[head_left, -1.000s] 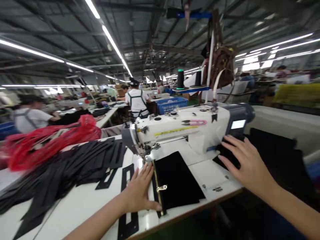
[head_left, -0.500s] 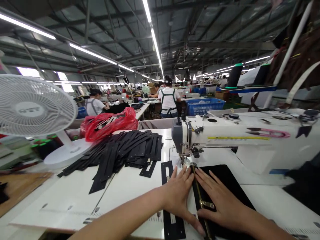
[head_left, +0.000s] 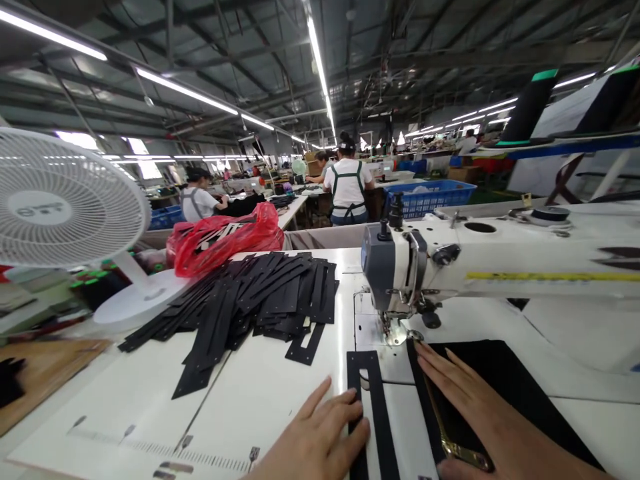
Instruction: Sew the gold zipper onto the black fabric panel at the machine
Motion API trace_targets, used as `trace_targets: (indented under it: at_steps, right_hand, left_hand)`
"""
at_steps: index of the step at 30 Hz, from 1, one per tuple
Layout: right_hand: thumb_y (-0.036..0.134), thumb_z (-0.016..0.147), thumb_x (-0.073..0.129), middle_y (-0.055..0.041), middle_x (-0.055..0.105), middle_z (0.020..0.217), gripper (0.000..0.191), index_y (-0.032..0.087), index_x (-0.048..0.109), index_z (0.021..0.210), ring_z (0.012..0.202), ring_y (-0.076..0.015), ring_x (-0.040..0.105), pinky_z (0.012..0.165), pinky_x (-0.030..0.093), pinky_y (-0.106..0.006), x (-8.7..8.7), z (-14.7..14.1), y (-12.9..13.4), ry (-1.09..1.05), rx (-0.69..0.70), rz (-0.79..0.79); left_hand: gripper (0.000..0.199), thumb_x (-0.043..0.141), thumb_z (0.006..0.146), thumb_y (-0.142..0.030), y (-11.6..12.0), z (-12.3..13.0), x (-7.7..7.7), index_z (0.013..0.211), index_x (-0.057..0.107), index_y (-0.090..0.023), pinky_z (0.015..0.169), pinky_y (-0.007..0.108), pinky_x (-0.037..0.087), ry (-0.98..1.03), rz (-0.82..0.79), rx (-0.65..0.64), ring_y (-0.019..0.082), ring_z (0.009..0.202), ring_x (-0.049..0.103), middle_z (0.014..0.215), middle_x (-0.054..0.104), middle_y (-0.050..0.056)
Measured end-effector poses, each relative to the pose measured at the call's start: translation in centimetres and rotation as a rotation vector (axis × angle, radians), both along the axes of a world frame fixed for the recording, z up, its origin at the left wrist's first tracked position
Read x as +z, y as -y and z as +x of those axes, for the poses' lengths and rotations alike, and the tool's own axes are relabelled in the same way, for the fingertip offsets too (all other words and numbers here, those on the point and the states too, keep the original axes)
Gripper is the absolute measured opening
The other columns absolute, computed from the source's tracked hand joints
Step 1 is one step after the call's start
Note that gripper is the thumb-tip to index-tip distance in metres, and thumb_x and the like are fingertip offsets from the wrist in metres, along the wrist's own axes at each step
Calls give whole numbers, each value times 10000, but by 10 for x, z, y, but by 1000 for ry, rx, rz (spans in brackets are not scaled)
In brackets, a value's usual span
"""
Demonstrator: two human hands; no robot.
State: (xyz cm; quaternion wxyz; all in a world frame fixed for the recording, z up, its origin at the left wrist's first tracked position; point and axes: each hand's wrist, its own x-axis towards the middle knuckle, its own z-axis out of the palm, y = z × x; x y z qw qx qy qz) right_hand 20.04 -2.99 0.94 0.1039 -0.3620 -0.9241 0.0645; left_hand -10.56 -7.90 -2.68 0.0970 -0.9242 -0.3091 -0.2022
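Note:
My left hand (head_left: pixel 323 433) rests on the white table with its fingers apart, their tips touching the edge of a black slotted strip (head_left: pixel 383 413). Stretched out flat, the fingers of my right hand (head_left: pixel 485 413) lie on a black fabric panel (head_left: pixel 520 373) with a gold-toned zipper (head_left: pixel 436 407) along its left side. The metal zipper pull (head_left: pixel 465 455) shows near my right thumb. Just beyond both pieces stands the sewing machine's needle and presser foot area (head_left: pixel 387 327), and the panel's far end lies close to it on the right.
Left of the strip is a heap of similar black slotted strips (head_left: pixel 260 300), with a red plastic bag (head_left: pixel 230 240) behind it. A white fan (head_left: pixel 65 200) stands at far left. The machine's arm (head_left: pixel 525 253) spans the right. Several people work farther back, near a blue basket (head_left: pixel 435 197).
My left hand has left the zipper panel and moved left onto the slotted strip. My right hand stays on the panel. The view has shifted, so the machine appears larger and farther right.

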Motion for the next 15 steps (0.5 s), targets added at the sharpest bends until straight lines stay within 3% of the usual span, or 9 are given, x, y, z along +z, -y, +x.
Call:
trace_targets:
  at_steps: [4, 7, 11, 15]
  right_hand:
    - [550, 778, 545, -159, 201, 1449, 922, 176, 37, 1452, 1255, -386, 308, 873, 455, -552, 0, 6, -1, -20, 31, 100]
    - [583, 746, 570, -151, 200, 1451, 955, 181, 65, 1449, 1263, -395, 290, 907, 419, -575, -4, 6, -2, -29, 48, 93]
    - [602, 747, 556, -163, 159, 1464, 949, 141, 104, 1442, 1302, -376, 227, 984, 339, -569, -9, -5, 1, -43, 38, 48]
    - [557, 773, 538, -194, 194, 1452, 908, 71, 145, 1432, 1316, -343, 227, 1011, 323, -539, -4, -23, 7, -41, 68, 90]
  left_hand:
    - [345, 500, 816, -219, -13, 8, 9, 1149, 547, -139, 981, 491, 423, 77, -30, 20, 321, 1248, 408, 1194, 555, 181]
    - [308, 444, 842, -170, -23, 8, 16, 1127, 561, -148, 951, 474, 462, 87, -45, 46, 308, 1249, 417, 1264, 525, 172]
    - [319, 370, 892, -80, -33, 9, 30, 1160, 535, -130, 880, 358, 535, 197, -70, 93, 202, 1048, 605, 1114, 643, 119]
    - [311, 425, 892, -72, -37, 26, 46, 1186, 519, -112, 908, 321, 520, 329, -10, 47, 181, 1067, 594, 1144, 626, 135]
